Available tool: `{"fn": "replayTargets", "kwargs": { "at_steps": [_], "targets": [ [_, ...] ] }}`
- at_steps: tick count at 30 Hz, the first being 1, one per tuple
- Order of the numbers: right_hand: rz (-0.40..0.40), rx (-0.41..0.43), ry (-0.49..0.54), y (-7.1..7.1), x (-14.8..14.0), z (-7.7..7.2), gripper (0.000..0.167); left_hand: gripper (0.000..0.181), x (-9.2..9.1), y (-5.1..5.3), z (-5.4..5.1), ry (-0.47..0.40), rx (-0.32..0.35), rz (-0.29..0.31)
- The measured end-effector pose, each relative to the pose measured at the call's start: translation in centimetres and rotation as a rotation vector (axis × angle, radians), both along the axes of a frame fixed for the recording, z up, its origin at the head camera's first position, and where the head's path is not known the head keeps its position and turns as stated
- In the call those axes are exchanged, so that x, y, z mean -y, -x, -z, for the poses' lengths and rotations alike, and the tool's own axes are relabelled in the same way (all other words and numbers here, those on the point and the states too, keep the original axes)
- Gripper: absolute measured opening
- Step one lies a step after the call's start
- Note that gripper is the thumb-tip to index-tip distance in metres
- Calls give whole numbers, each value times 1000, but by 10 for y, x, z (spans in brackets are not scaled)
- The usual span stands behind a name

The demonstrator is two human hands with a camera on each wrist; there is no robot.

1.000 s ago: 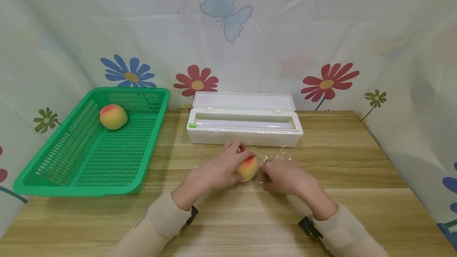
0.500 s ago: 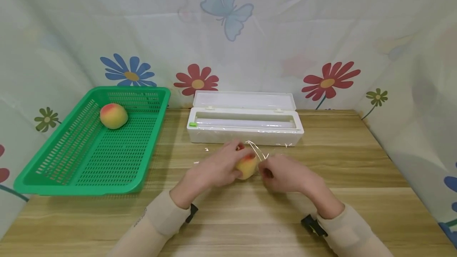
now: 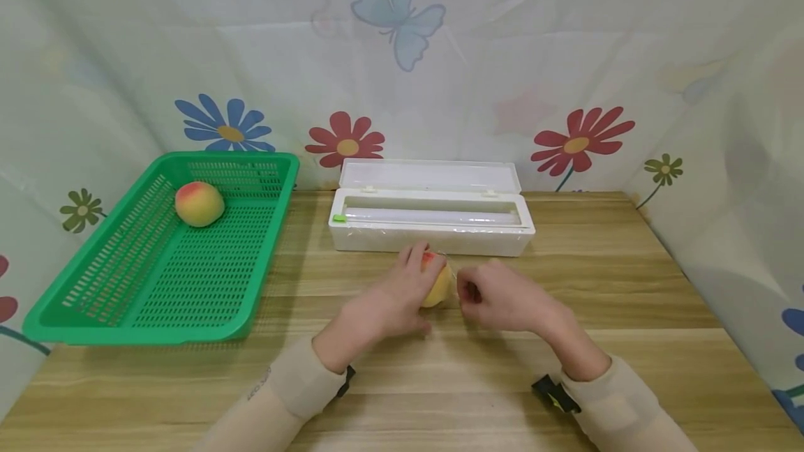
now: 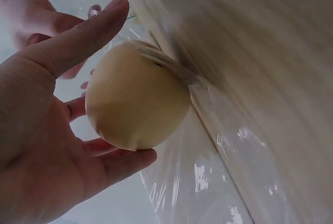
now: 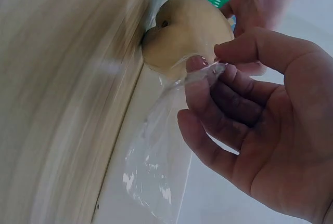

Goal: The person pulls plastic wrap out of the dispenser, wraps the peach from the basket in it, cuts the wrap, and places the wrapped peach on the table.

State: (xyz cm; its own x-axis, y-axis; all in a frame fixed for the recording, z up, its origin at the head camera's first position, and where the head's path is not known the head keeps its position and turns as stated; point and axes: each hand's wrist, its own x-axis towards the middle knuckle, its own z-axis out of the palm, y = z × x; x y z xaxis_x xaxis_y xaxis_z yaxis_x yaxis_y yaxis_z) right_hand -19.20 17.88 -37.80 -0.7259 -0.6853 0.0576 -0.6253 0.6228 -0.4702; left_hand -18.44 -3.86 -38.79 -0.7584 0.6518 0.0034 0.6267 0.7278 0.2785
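A yellow peach with a red blush (image 3: 440, 289) is on the table in front of the white box. My left hand (image 3: 396, 298) lies against its left side with the fingers spread and fairly straight; in the left wrist view the thumb (image 4: 88, 39) stands off the peach (image 4: 138, 96). To the right, my right hand (image 3: 505, 296) pinches a gathered edge of clear plastic wrap (image 5: 156, 146) between thumb and fingertips, close by the peach (image 5: 190, 34). The wrap runs under and beside the fruit; its full outline is hard to see.
A long white wrap dispenser box (image 3: 433, 237), lid raised, stands behind the hands with a roll inside and a green slider (image 3: 339, 218). At left is a green basket (image 3: 260, 277) holding another peach (image 3: 199, 204). A patterned curtain (image 3: 477, 89) closes off the back.
The left thumb has come away from the peach, and that hand's fingers have shifted slightly toward the box. The raised wrap strand seen half a second ago now lies closer to the peach.
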Motion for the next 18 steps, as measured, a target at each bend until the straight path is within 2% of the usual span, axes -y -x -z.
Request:
{"fn": "replayTargets", "kwargs": {
  "at_steps": [3, 6, 9, 11, 18],
  "targets": [
    [8, -14, 28, 0, 0, 0, 21, 94, -1, 0, 2, 2, -35, -12],
    [16, -27, 42, 1, 0, 1, 21, 81, 0, 1, 4, -7, -116, -1],
    [26, -29, 44, 1, -1, 1, 21, 73, 1, 4, 5, -28, -164, 14],
    [31, -29, 45, 1, -2, 0, 22, 70, 3, 8, 5, -46, -154, 23],
    [49, -74, 42, 2, -7, -6, 22, 76, 10, 21, 2, -112, -37, 6]
  ]
}}
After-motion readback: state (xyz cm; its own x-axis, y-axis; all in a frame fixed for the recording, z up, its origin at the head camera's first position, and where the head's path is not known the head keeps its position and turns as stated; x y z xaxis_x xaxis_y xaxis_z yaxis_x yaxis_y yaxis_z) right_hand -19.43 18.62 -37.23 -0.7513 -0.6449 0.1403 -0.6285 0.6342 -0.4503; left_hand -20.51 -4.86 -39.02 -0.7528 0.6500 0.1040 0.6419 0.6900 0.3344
